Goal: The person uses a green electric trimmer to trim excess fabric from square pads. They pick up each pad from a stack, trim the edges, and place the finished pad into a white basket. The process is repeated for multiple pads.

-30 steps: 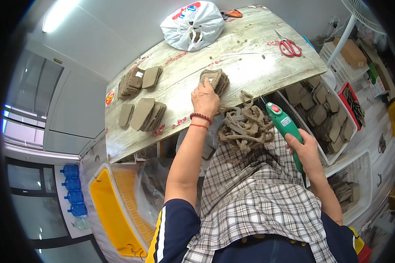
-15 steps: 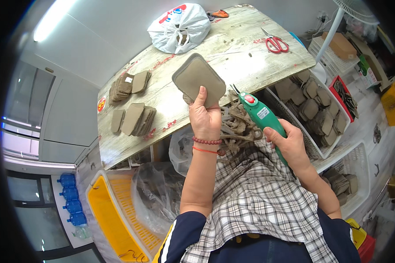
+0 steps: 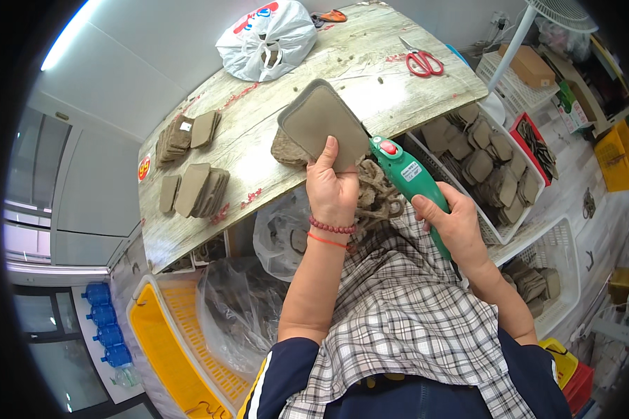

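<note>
Head view: left hand has a taupe fabric pad raised over the near side of the wood-grain table, thumb laid across the smooth face, fingers hidden behind; grip closed on the pad's lower end. Right hand wrapped round a green handheld cutter, thumb on its body, back from the red button. Change noted: one second ago the left hand was down on the brown stack, now partly hidden behind the pad, with the cutter well off to the right; half a second ago the pad was up, a gap remaining. That gap is now gone or nearly so — dark tip at the pad's right-hand edge, actual contact not clear. My reading: picking up is done, pad and cutter are brought together, though no fresh cut can be made out. Orientation: pad's long axis slants from upper left to lower right, free end to the upper left, smooth side facing the camera. Cutter slants much the same way, nose up and leftward. Tangled brown strips just left of the cutter, by the table's front edge. Red-handled scissors toward the far right of the table.
</note>
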Motion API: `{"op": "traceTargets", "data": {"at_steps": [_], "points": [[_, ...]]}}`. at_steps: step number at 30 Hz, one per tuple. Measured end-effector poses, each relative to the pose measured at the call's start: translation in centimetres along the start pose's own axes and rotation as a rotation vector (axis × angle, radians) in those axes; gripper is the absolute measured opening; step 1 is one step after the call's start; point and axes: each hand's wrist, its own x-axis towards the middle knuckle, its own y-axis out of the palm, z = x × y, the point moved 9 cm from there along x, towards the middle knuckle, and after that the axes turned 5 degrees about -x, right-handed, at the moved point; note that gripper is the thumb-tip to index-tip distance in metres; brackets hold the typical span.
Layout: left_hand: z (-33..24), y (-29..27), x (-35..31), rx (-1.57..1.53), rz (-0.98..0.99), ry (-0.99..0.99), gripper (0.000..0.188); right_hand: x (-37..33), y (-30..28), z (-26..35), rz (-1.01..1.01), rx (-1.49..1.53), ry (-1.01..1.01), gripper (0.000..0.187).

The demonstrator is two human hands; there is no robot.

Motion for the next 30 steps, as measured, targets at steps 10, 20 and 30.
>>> {"op": "traceTargets", "data": {"at_steps": [10,20,30], "points": [[2.4,-0.2,-2.4,0.085,0.081,-0.134,0.030,0.5,-0.8,1.0,-0.038,0.015,-0.001,0.031],[2.6,-1.5,-3.9,0.244,0.127,-0.300,0.028,1.0,-2.1,1.4,0.014,0.020,0.013,0.030],[-1.6,-2.3,-1.7,0.592,0.219,-0.537,0.037,0.0,-4.2,0.3,0.183,-0.118,0.078,0.034]]}}
